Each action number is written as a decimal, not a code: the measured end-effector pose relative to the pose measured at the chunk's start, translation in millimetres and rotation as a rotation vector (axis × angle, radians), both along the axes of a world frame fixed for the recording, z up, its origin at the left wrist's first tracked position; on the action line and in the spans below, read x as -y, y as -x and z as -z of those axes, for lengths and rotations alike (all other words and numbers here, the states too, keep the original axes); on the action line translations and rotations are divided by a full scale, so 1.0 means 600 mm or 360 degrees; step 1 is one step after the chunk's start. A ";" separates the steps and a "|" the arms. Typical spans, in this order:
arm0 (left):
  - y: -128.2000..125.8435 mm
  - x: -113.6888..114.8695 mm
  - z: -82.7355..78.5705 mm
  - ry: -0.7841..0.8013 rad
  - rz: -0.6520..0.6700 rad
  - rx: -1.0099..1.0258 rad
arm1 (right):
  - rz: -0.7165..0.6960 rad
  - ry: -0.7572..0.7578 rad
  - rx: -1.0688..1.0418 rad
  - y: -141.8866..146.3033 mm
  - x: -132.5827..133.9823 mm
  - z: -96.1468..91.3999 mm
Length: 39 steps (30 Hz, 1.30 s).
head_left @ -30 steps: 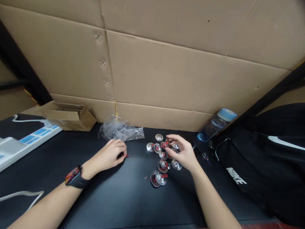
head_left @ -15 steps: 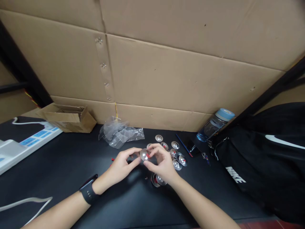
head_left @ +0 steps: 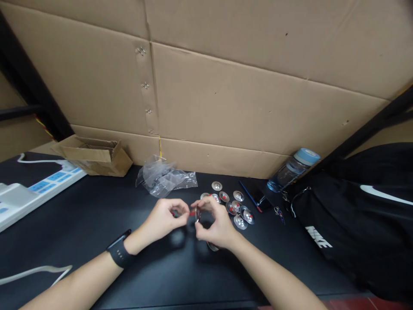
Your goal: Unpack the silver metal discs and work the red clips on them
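Observation:
My right hand pinches a small silver metal disc on edge just above the black tabletop. A thin red cord runs between that disc and my left hand, which is closed in a pinch on the cord's other end. A black watch sits on my left wrist. Several more silver discs with red centres lie scattered to the right of my hands. One disc peeks out from under my right hand.
A crumpled clear plastic bag lies behind my hands. A small cardboard box and a white power strip are at the left. A phone, a water bottle, keys and a black bag lie at the right. A cardboard wall closes the back.
My right hand lifted a disc from the pile and moved left; my left hand came right to meet it. The disc has turned from flat-facing to edge-on, with the cord now between both hands.

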<state>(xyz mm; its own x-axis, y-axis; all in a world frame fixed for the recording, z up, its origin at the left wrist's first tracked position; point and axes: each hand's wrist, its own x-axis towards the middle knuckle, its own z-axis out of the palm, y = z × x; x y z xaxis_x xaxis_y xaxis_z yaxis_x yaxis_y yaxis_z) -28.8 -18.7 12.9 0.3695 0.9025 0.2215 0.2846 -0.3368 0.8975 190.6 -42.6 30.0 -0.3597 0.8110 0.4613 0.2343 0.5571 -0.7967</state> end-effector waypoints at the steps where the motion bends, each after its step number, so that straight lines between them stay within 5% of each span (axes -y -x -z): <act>1: 0.016 -0.009 -0.006 -0.0089 -0.0057 -0.0109 | 0.0045 -0.0027 0.0047 -0.013 -0.018 -0.004; 3: 0.055 -0.029 -0.017 -0.0319 -0.0115 -0.0380 | 0.0233 -0.0117 0.0238 -0.050 -0.065 -0.013; 6: 0.113 -0.061 -0.026 -0.0499 0.0140 -0.0736 | 0.0643 -0.0194 0.0528 -0.110 -0.145 -0.014; 12: 0.148 -0.085 -0.017 -0.0433 0.0368 -0.1000 | 0.0546 0.0025 0.0808 -0.156 -0.220 0.019; 22: 0.142 -0.086 -0.009 -0.0544 0.0275 -0.0887 | 0.0323 0.0204 0.1157 -0.181 -0.156 -0.008; 30: 0.107 -0.062 -0.021 -0.0698 0.0232 -0.0746 | 0.0608 0.0019 0.1201 -0.153 -0.132 -0.016; 32: 0.085 -0.049 -0.024 -0.0679 0.0155 -0.0587 | 0.0443 -0.0021 0.0909 -0.138 -0.114 -0.024; 35: 0.050 -0.028 -0.026 -0.0513 0.0098 -0.0350 | -0.0093 0.0041 0.0324 -0.097 -0.077 -0.034; 39: 0.024 -0.009 -0.025 -0.0284 0.0387 -0.0212 | -0.0296 -0.0001 0.0182 -0.036 -0.039 -0.039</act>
